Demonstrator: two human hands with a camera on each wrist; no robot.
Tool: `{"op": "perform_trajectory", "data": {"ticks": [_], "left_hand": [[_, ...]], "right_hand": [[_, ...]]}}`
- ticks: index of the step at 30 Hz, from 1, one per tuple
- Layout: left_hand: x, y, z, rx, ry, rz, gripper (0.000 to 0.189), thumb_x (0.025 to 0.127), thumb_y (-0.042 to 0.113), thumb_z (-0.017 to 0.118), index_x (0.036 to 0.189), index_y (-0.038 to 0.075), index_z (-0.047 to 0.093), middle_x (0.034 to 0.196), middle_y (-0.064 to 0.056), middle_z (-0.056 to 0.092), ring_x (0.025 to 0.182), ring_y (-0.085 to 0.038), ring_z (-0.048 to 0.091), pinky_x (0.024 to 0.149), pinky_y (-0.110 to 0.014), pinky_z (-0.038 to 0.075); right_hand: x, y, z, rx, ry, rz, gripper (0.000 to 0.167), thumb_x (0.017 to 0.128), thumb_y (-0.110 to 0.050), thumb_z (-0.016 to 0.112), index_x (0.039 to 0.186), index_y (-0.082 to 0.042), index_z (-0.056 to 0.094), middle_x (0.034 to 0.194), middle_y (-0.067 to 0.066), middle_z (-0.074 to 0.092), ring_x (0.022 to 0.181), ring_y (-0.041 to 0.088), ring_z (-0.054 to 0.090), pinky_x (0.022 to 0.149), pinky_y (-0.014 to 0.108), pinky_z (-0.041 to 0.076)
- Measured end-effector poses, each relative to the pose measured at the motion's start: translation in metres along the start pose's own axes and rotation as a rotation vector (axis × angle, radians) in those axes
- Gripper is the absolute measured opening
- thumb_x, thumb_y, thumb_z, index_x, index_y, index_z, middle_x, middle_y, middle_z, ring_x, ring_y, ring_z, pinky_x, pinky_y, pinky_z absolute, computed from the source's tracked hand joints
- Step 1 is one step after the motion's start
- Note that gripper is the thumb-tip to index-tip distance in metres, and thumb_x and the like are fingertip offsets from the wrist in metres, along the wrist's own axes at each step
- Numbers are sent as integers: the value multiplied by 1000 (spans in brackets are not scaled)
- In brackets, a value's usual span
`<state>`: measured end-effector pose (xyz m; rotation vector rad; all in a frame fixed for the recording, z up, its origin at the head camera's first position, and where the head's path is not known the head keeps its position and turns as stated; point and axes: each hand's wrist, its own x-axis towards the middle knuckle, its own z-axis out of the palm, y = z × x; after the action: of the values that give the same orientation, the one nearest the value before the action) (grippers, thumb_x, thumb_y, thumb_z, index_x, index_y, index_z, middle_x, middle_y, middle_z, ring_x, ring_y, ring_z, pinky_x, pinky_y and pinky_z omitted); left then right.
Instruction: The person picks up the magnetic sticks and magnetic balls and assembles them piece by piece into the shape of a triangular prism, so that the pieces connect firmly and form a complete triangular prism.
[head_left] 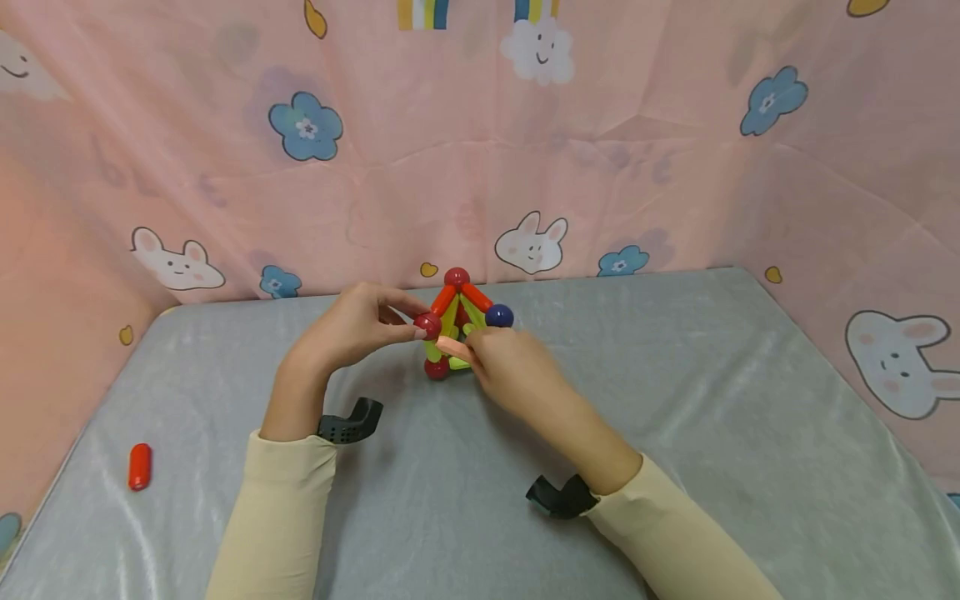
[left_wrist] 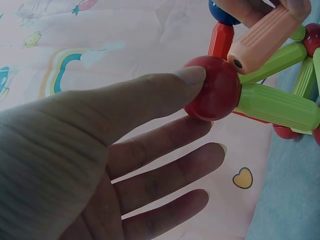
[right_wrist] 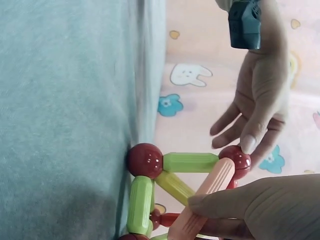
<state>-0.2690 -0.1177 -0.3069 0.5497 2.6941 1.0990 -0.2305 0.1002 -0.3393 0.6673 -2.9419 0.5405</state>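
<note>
A small frame of ridged rods and balls stands towards the back of the table. My left hand (head_left: 352, 329) pinches a red ball (left_wrist: 215, 92) at its upper left corner between thumb and finger, the other fingers spread below. With thumb and fingers, my right hand (head_left: 521, 375) holds a peach rod (right_wrist: 202, 197), whose dark-tipped end lies at that red ball; whether they touch I cannot tell. A blue ball (head_left: 498, 316) sits at the opposite corner, and another red ball (head_left: 457, 279) tops two red rods. Green rods (left_wrist: 280, 106) run below; my right hand hides part of the frame.
A loose red rod (head_left: 140, 467) lies at the left of the grey table cloth (head_left: 450, 500). Behind the table hangs a pink patterned curtain (head_left: 420, 183). Each wrist wears a black camera mount (head_left: 351, 422).
</note>
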Motion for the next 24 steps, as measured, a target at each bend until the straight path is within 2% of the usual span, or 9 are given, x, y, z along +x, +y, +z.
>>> {"op": "perform_trajectory", "data": {"ticks": [7, 15, 20, 24], "left_hand": [[0, 1, 0, 10, -1, 10, 26, 89, 26, 79, 113, 18, 78, 108, -5, 77, 94, -21, 73, 88, -43, 59], [0, -1, -1, 14, 5, 8, 26, 88, 25, 79, 114, 18, 78, 110, -5, 77, 94, -22, 73, 88, -43, 59], [-2, -1, -2, 23, 17, -3, 26, 88, 25, 80, 113, 18, 78, 109, -4, 77, 93, -22, 73, 87, -42, 60], [-1, 3, 1, 57, 14, 19, 27, 88, 26, 80, 113, 19, 77, 109, -2, 75, 96, -22, 70, 84, -40, 60]], "right_hand": [[-1, -1, 2, -34, 12, 17, 20, 97, -26, 68, 91, -6, 72, 67, 5, 61, 59, 18, 54, 56, 25, 49], [2, -5, 6, -103, 33, 17, 23, 96, -28, 70, 98, -6, 71, 68, 5, 63, 56, 19, 56, 55, 26, 53], [2, -1, 15, -143, 118, -63, 19, 91, -20, 76, 99, -4, 72, 65, 5, 62, 52, 19, 54, 52, 25, 51], [-1, 8, 21, -201, 247, -142, 20, 87, -22, 81, 92, -5, 72, 59, 4, 59, 48, 19, 52, 47, 25, 47]]}}
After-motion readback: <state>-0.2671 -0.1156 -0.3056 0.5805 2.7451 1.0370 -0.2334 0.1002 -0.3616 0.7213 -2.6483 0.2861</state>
